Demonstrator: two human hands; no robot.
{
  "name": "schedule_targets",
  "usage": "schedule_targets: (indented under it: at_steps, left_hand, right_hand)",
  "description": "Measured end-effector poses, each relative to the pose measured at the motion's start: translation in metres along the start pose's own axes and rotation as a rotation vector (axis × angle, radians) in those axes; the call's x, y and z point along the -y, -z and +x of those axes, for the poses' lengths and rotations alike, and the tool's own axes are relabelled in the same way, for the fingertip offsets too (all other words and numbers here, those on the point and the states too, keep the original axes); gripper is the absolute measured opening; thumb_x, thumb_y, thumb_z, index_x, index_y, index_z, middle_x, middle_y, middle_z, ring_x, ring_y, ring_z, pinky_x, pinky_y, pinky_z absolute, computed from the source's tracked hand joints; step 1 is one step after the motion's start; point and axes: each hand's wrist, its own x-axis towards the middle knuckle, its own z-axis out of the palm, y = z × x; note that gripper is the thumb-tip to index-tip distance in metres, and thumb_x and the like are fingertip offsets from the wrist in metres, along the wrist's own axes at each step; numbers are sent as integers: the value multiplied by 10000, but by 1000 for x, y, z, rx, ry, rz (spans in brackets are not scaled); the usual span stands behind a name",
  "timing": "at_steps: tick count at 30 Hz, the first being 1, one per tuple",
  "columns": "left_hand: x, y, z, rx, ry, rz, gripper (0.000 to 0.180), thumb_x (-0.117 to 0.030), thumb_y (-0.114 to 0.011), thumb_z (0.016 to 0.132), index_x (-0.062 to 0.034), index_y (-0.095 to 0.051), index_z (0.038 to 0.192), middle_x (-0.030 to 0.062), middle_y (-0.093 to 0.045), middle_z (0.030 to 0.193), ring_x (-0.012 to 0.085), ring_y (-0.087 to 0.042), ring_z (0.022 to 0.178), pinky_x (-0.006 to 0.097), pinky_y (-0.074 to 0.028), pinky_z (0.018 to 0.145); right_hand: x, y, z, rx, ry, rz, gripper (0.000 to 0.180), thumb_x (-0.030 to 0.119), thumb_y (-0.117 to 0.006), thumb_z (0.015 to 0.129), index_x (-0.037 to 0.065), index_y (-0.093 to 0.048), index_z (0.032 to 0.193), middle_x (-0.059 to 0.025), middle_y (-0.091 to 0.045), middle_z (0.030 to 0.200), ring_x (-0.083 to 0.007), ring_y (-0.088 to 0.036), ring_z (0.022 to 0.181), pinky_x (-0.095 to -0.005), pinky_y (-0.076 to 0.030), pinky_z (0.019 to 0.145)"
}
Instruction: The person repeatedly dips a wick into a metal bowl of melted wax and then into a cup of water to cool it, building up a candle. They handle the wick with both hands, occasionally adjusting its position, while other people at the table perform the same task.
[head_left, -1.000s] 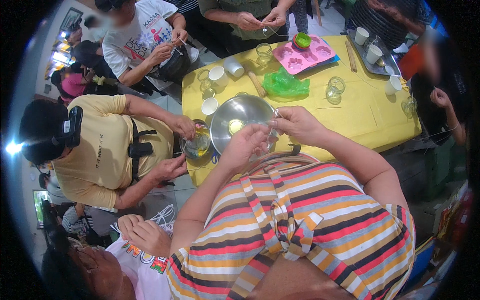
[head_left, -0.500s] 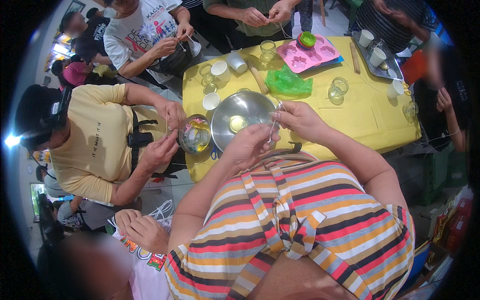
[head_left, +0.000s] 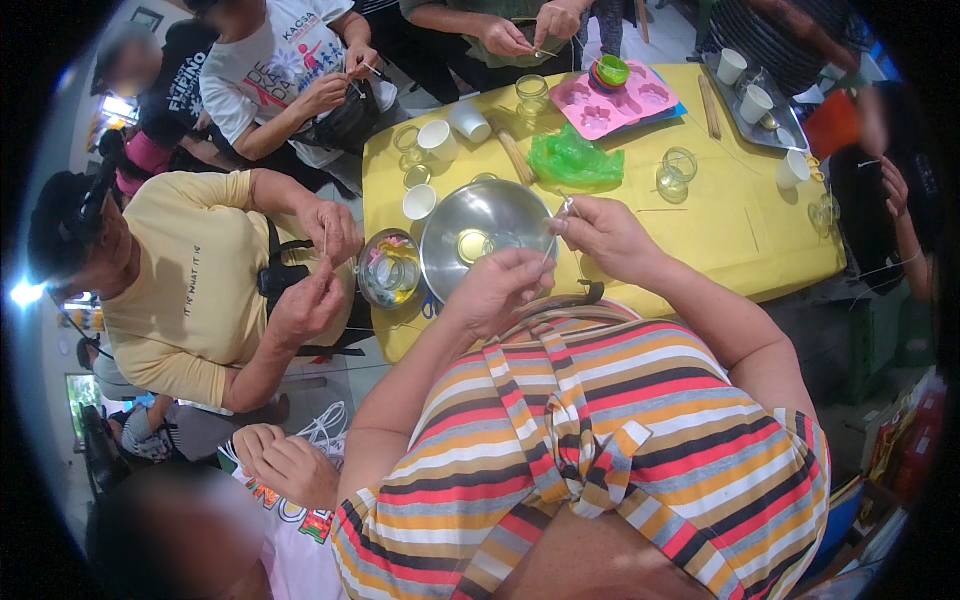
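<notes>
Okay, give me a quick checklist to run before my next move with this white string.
1. Right hand pinching the white string: ok.
2. Left hand fingers closed at its lower part: ok.
3. String free of tangles: cannot tell, too small and blurred.
4. Metal bowl standing upright on the table: ok.
5. Left hand not touching the bowl: cannot tell, it overlaps the rim in view.
6. Green plastic bag apart from both hands: ok.

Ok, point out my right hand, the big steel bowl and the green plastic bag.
Right hand [head_left: 603,231], head view: middle of the hand.
Big steel bowl [head_left: 512,209], head view: bare inner wall.
Green plastic bag [head_left: 574,160], head view: crumpled middle.
</notes>
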Motion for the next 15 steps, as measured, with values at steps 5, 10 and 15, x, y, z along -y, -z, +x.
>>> schedule_targets:
  at_steps: [5,10,15]
  left_hand:
    - [1,1,1,15,5,-21,189,-148,-562,831,3,-560,946,62,-579,777,88,-460,620,187,-385,552]
    - [2,3,1,20,10,-40,193,-161,-554,840,0,-553,946,64,-580,785,79,-470,619,178,-384,541]
    - [3,7,3,44,24,-19,211,-168,-544,846,9,-536,961,77,-581,811,73,-469,621,171,-386,548]
  right_hand:
    - [-5,1,0,47,-34,47,162,187,-533,850,26,-557,835,30,-472,630,-48,-416,577,-208,-359,521]
    - [-3,9,-2,202,-207,346,171,167,-600,798,32,-571,899,33,-498,660,-45,-450,597,-198,-370,540]
    - [-12,0,-3,260,-123,197,168,104,-638,756,28,-596,900,-12,-585,737,-60,-515,668,-212,-408,604]
